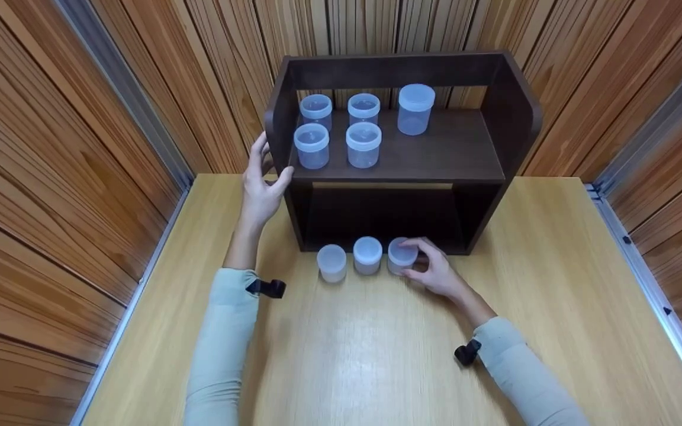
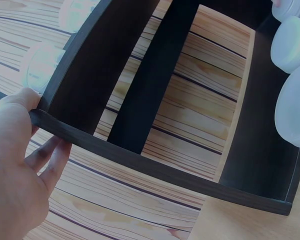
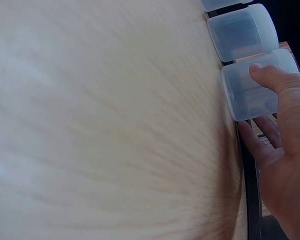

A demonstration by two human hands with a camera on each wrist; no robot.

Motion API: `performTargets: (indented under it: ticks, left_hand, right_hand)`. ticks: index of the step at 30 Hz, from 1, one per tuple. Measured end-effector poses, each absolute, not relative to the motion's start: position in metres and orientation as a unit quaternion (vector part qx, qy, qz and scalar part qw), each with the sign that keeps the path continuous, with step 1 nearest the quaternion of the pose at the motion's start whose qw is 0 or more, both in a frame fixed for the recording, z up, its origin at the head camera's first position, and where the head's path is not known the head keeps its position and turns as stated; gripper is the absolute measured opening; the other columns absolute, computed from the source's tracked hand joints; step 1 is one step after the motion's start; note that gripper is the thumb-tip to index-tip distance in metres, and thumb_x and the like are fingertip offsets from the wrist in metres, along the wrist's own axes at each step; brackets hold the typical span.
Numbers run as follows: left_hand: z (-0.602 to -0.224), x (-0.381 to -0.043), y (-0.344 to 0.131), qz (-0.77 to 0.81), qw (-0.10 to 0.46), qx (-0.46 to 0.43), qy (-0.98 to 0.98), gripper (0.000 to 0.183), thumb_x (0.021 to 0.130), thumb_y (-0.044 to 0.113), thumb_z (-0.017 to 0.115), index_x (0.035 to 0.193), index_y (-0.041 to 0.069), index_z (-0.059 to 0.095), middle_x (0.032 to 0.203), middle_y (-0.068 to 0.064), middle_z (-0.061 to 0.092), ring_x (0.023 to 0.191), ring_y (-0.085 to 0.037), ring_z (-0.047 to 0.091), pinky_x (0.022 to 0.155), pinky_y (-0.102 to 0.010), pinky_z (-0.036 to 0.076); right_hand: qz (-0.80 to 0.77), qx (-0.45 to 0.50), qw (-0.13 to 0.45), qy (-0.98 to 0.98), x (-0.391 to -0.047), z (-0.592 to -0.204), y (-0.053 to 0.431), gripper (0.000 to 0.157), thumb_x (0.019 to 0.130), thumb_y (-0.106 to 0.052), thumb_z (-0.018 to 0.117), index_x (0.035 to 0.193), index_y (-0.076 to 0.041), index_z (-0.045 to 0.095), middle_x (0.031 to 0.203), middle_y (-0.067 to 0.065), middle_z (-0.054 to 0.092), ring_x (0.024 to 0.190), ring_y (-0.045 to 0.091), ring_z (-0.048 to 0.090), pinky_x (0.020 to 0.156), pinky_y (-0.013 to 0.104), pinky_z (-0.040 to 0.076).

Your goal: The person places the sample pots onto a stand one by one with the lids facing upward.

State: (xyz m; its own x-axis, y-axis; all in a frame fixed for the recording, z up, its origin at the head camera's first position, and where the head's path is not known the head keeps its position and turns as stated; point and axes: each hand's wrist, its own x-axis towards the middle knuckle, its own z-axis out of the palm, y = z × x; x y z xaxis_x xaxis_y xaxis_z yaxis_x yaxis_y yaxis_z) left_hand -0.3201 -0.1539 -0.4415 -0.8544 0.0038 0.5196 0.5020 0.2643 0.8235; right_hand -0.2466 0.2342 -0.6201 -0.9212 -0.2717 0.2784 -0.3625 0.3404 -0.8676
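Observation:
My left hand (image 1: 263, 192) grips the left side panel of a dark brown two-tier shelf (image 1: 436, 160). Its thumb lies at the front edge, with the fingers around the outer face. In front of the shelf's base, a row of frosted plastic jars with lids stands on the table. My right hand (image 1: 436, 273) holds the rightmost jar (image 1: 399, 254) between thumb and fingers; the right wrist view shows the thumb across the side of this jar (image 3: 240, 95). Beside it are a middle jar (image 1: 367, 255) and a left jar (image 1: 332, 263), both upright.
On the upper tier, several small lidded jars (image 1: 312, 148) stand in two columns at the left, and a taller jar (image 1: 416, 109) stands right of them. The lower compartment (image 1: 376, 216) is dark inside. Wood-panelled walls (image 1: 68, 148) enclose the light wooden table (image 1: 341, 367).

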Motion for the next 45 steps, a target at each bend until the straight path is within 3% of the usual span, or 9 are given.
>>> performTargets:
  ticks: [6, 11, 17, 20, 26, 28, 33, 40, 45]
  left_hand:
    - [-0.441, -0.319, -0.154, -0.578, 0.211, -0.166, -0.770, 0.074, 0.105, 0.009, 0.072, 0.171, 0.006, 0.038, 0.163, -0.023, 0.059, 0.141, -0.043, 0.068, 0.085, -0.025, 0.068]
    - [-0.440, -0.319, -0.153, -0.576, 0.211, -0.161, -0.773, 0.075, 0.104, 0.008, 0.073, 0.171, 0.006, 0.039, 0.163, -0.022, 0.060, 0.141, -0.042, 0.068, 0.091, -0.041, 0.071]
    - [-0.441, -0.320, -0.153, -0.580, 0.215, -0.159, -0.770, 0.075, 0.104, 0.007, 0.073, 0.170, 0.005, 0.039, 0.163, -0.023, 0.060, 0.144, -0.042, 0.066, 0.110, -0.056, 0.064]
    - [-0.442, -0.320, -0.153, -0.579, 0.214, -0.155, -0.772, 0.074, 0.104, 0.008, 0.073, 0.170, 0.007, 0.039, 0.164, -0.021, 0.059, 0.144, -0.042, 0.066, 0.105, -0.052, 0.066]
    - [-0.441, -0.318, -0.153, -0.594, 0.204, -0.156, -0.763, 0.075, 0.104, 0.007, 0.073, 0.170, 0.006, 0.039, 0.165, -0.023, 0.059, 0.142, -0.044, 0.067, 0.081, -0.023, 0.066]
    - [-0.441, -0.318, -0.153, -0.594, 0.205, -0.159, -0.761, 0.075, 0.104, 0.006, 0.073, 0.170, 0.005, 0.039, 0.165, -0.024, 0.058, 0.142, -0.045, 0.067, 0.079, -0.018, 0.064]
    - [-0.441, -0.319, -0.153, -0.588, 0.205, -0.159, -0.766, 0.075, 0.104, 0.007, 0.073, 0.170, 0.005, 0.039, 0.166, -0.023, 0.057, 0.142, -0.044, 0.068, 0.081, -0.020, 0.065]
    - [-0.440, -0.317, -0.152, -0.585, 0.195, -0.148, -0.773, 0.075, 0.105, 0.009, 0.072, 0.172, 0.009, 0.038, 0.166, -0.022, 0.059, 0.143, -0.042, 0.068, 0.087, -0.033, 0.070]
    - [-0.440, -0.317, -0.153, -0.584, 0.197, -0.151, -0.773, 0.075, 0.105, 0.009, 0.073, 0.172, 0.009, 0.038, 0.167, -0.020, 0.057, 0.143, -0.042, 0.068, 0.087, -0.029, 0.068]
  right_hand:
    - [0.538, 0.204, 0.053, -0.816, -0.243, -0.616, 0.236, 0.057, 0.086, 0.003, 0.095, 0.138, -0.002, 0.073, 0.143, 0.019, 0.072, 0.131, 0.009, 0.063, 0.108, 0.023, 0.059]
    - [0.525, 0.220, 0.068, -0.819, -0.237, -0.605, 0.241, 0.056, 0.085, 0.005, 0.094, 0.137, -0.004, 0.074, 0.142, 0.019, 0.073, 0.130, 0.000, 0.060, 0.107, 0.025, 0.059]
    - [0.511, 0.240, 0.083, -0.822, -0.227, -0.579, 0.245, 0.058, 0.086, 0.008, 0.092, 0.139, -0.005, 0.073, 0.143, 0.019, 0.071, 0.129, 0.000, 0.060, 0.101, 0.027, 0.062]
    - [0.501, 0.252, 0.099, -0.822, -0.222, -0.563, 0.246, 0.058, 0.086, 0.007, 0.091, 0.140, -0.005, 0.073, 0.143, 0.019, 0.071, 0.129, -0.001, 0.061, 0.100, 0.025, 0.062]
    - [0.481, 0.284, 0.135, -0.818, -0.213, -0.533, 0.249, 0.056, 0.085, 0.008, 0.091, 0.137, -0.004, 0.075, 0.140, 0.023, 0.072, 0.130, -0.003, 0.061, 0.099, 0.019, 0.061]
    - [0.475, 0.295, 0.139, -0.817, -0.211, -0.523, 0.250, 0.055, 0.085, 0.008, 0.091, 0.136, -0.003, 0.074, 0.140, 0.024, 0.071, 0.131, -0.003, 0.060, 0.100, 0.017, 0.060]
    - [0.466, 0.310, 0.138, -0.817, -0.207, -0.498, 0.252, 0.056, 0.086, 0.008, 0.091, 0.138, -0.004, 0.073, 0.140, 0.024, 0.070, 0.132, -0.003, 0.059, 0.101, 0.013, 0.058]
    - [0.465, 0.349, 0.148, -0.800, -0.204, -0.457, 0.258, 0.056, 0.086, 0.014, 0.086, 0.138, 0.002, 0.071, 0.139, 0.027, 0.068, 0.133, 0.000, 0.059, 0.100, 0.013, 0.058]
    - [0.487, 0.369, 0.177, -0.772, -0.210, -0.425, 0.258, 0.056, 0.082, 0.021, 0.083, 0.134, 0.010, 0.070, 0.139, 0.005, 0.070, 0.130, 0.004, 0.063, 0.098, 0.014, 0.060]
